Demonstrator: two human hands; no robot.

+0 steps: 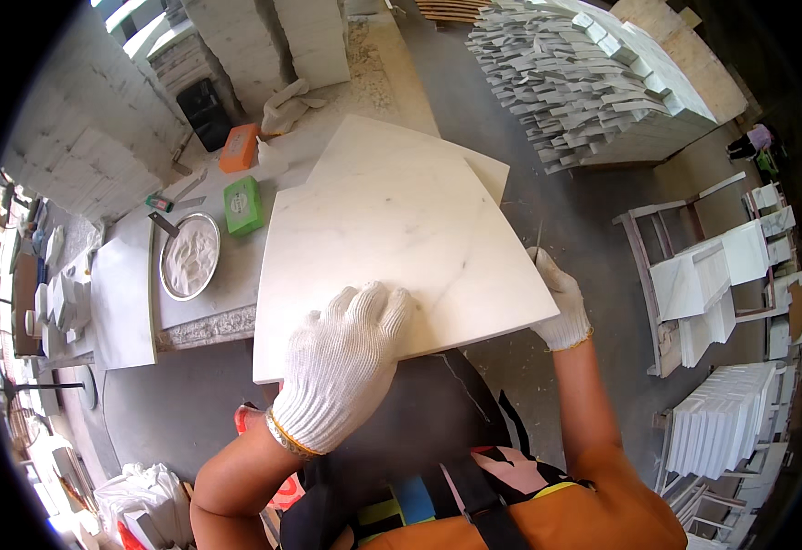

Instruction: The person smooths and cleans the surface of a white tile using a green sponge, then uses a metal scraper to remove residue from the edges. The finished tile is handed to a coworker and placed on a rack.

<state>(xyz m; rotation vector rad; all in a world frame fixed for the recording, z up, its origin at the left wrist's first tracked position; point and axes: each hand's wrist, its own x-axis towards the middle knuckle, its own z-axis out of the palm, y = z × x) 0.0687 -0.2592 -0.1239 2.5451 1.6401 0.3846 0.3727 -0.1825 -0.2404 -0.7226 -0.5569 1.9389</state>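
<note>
At the far left we see a narrow white stone slab (124, 293) lying flat on the grey workbench (208, 323), and just beside it a round metal bowl of white paste (190, 257) with a dark-handled tool resting in it. Behind the bowl sit a green rectangular box (243, 205) and an orange rectangular box (239, 148), well apart from the bench's near edge.

Moving right, the large square white marble tile with faint grey veins (392, 238) lies over another white tile (410, 147). Its near edge juts past the bench toward us, over the grey concrete floor (144, 412). Our left hand in a white knit glove (341, 362) presses flat on the tile's near edge, fingers spread and curled lightly over the surface, gripping nothing. Our right hand in a white knit glove (561, 307) clasps the tile's right corner, fingers wrapped around the edge.

Right of the tile, open floor runs back to a tall stack of grey-white cut stone pieces (566, 82). Farther right, white wooden racks holding upright tiles (722, 275) stand close together, leaving little room.
</note>
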